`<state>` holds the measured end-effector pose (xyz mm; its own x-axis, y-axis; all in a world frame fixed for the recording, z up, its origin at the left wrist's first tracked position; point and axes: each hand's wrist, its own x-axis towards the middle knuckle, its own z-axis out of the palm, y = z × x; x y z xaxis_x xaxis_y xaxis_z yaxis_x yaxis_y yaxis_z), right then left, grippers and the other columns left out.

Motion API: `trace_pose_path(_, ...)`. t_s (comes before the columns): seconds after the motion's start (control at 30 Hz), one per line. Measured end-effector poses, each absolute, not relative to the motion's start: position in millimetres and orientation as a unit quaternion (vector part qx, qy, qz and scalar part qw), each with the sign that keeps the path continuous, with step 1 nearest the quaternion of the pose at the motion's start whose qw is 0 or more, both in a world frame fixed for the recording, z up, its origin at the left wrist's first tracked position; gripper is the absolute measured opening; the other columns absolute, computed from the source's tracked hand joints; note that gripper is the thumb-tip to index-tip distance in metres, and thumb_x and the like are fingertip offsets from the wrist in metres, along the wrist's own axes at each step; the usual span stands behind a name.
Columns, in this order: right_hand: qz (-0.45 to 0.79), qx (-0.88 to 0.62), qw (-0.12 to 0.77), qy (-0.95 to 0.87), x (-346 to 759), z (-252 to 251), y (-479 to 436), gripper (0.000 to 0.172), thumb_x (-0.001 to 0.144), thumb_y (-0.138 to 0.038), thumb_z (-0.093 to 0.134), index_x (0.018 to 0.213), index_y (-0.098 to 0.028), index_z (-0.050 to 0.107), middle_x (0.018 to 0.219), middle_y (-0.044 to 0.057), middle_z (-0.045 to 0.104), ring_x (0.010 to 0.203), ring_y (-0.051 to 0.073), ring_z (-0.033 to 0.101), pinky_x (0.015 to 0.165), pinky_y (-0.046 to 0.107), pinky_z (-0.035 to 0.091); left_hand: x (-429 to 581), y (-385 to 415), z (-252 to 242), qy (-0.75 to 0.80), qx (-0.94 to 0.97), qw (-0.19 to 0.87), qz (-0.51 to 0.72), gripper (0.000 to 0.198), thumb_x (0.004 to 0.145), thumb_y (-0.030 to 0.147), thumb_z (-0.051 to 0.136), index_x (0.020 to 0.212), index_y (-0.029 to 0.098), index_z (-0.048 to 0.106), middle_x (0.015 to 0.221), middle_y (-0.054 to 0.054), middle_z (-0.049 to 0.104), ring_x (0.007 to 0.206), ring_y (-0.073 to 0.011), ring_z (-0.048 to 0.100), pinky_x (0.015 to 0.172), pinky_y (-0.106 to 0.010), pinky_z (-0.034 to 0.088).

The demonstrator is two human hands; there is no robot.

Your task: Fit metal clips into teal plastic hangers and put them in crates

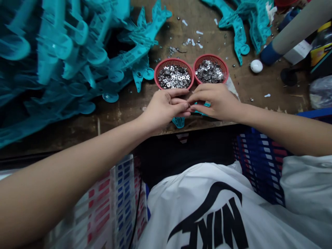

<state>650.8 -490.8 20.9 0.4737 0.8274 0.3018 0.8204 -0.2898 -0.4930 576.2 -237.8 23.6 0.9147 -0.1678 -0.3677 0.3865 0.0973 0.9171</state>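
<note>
My left hand point(164, 108) and my right hand point(216, 102) meet at the front edge of the wooden bench point(124, 110), fingers pinched together over a teal plastic part point(178, 121). The part shows only below the left hand and as a sliver under the right fingers. Just beyond the hands stand two small red baskets, the left basket point(174, 73) and the right basket point(211, 68), both filled with small shiny metal pieces. Whether a metal piece sits between the fingertips is too small to tell.
A large heap of teal plastic parts point(64, 58) covers the bench's left side. More teal parts point(243, 24) lie at the back right. A white ball point(256, 66), a grey tube with a blue end point(290, 33) and loose scraps sit to the right. Blue crates point(261, 162) stand below.
</note>
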Motion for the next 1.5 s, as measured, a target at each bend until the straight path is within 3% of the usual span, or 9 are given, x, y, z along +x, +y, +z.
trace_pose_path(0.2, -0.021, -0.783, 0.344, -0.518, 649.1, 12.5, -489.3, 0.02, 0.125, -0.036, 0.076, 0.129, -0.024, 0.091, 0.123, 0.009, 0.083, 0.107, 0.026, 0.076, 0.1, 0.043, 0.062, 566.6, -245.1, 16.2, 0.105, 0.596, 0.778, -0.169, 0.063, 0.098, 0.015, 0.103, 0.158, 0.013, 0.083, 0.115, -0.01, 0.099, 0.116, -0.0298, 0.099, 0.113, -0.047, 0.085)
trace_pose_path(0.33, -0.015, -0.795, 0.33, -0.509, 656.7, 13.4, -491.5, 0.018, 0.124, -0.028, 0.073, 0.126, -0.023, 0.09, 0.121, 0.009, 0.084, 0.107, 0.027, 0.077, 0.101, 0.043, 0.062, 568.4, -239.4, 9.8, 0.037, 0.655, 0.74, -0.147, 0.057, 0.107, 0.026, 0.096, 0.163, 0.016, 0.083, 0.131, -0.013, 0.099, 0.131, -0.0343, 0.096, 0.121, -0.052, 0.081)
trace_pose_path(0.4, 0.008, -0.815, 0.29, -0.502, 664.2, 14.0, -494.3, 0.024, 0.124, -0.025, 0.067, 0.132, -0.022, 0.089, 0.121, 0.01, 0.085, 0.11, 0.028, 0.078, 0.106, 0.045, 0.061, 572.3, -232.6, 7.0, -0.049, 0.766, 0.63, -0.115, 0.057, 0.112, 0.03, 0.088, 0.169, 0.02, 0.082, 0.145, -0.015, 0.097, 0.146, -0.0389, 0.091, 0.132, -0.058, 0.075)
trace_pose_path(0.53, 0.086, -0.824, 0.187, -0.528, 682.3, 9.2, -500.4, 0.034, 0.126, -0.022, 0.059, 0.139, -0.019, 0.09, 0.127, 0.011, 0.087, 0.118, 0.029, 0.079, 0.113, 0.046, 0.058, 578.7, -220.7, 2.6, -0.292, 0.91, 0.275, -0.102, 0.059, 0.117, 0.03, 0.075, 0.174, 0.015, 0.081, 0.183, -0.021, 0.077, 0.184, -0.0456, 0.063, 0.157, -0.066, 0.049)
trace_pose_path(0.6, 0.115, -0.816, 0.154, -0.545, 689.6, 4.6, -502.4, 0.035, 0.126, -0.021, 0.058, 0.136, -0.016, 0.09, 0.126, 0.012, 0.087, 0.115, 0.028, 0.078, 0.11, 0.045, 0.058, 579.3, -219.3, 1.2, -0.355, 0.914, 0.16, -0.114, 0.059, 0.122, 0.03, 0.067, 0.176, 0.01, 0.078, 0.192, -0.023, 0.068, 0.188, -0.0446, 0.057, 0.158, -0.064, 0.048)
trace_pose_path(0.7, 0.14, -0.801, 0.136, -0.566, 695.8, -0.7, -503.9, 0.034, 0.126, -0.02, 0.058, 0.133, -0.015, 0.09, 0.126, 0.014, 0.086, 0.112, 0.027, 0.077, 0.106, 0.042, 0.058, 578.5, -221.3, 1.1, -0.369, 0.917, 0.085, -0.121, 0.061, 0.126, 0.031, 0.059, 0.183, 0.011, 0.073, 0.196, -0.021, 0.064, 0.188, -0.0407, 0.058, 0.155, -0.059, 0.053)
trace_pose_path(1.0, 0.134, -0.794, 0.136, -0.576, 693.7, -2.1, -501.4, 0.034, 0.124, -0.018, 0.058, 0.134, -0.015, 0.091, 0.128, 0.016, 0.086, 0.112, 0.029, 0.076, 0.099, 0.042, 0.056, 580.8, -221.3, 1.3, -0.365, 0.917, 0.097, -0.129, 0.063, 0.123, 0.029, 0.067, 0.184, 0.017, 0.073, 0.197, -0.017, 0.064, 0.189, -0.0404, 0.057, 0.156, -0.059, 0.051)
trace_pose_path(1.23, 0.14, -0.793, 0.138, -0.576, 693.9, 4.8, -499.4, 0.033, 0.125, -0.018, 0.06, 0.133, -0.019, 0.092, 0.127, 0.011, 0.086, 0.111, 0.025, 0.076, 0.096, 0.038, 0.052, 581.8, -220.1, -2.1, -0.365, 0.915, 0.111, -0.133, 0.063, 0.122, 0.029, 0.068, 0.183, 0.015, 0.073, 0.198, -0.018, 0.062, 0.189, -0.0409, 0.057, 0.157, -0.06, 0.049)
trace_pose_path(1.5, 0.152, -0.803, 0.07, -0.572, 692.3, 9.7, -493.6, 0.033, 0.123, -0.017, 0.063, 0.132, -0.019, 0.095, 0.12, 0.012, 0.085, 0.103, 0.025, 0.074, 0.087, 0.036, 0.048, 581.6, -219.2, -2.0, -0.361, 0.916, 0.108, -0.136, 0.064, 0.121, 0.031, 0.065, 0.183, 0.019, 0.074, 0.199, -0.014, 0.062, 0.19, -0.0386, 0.055, 0.157, -0.058, 0.049)
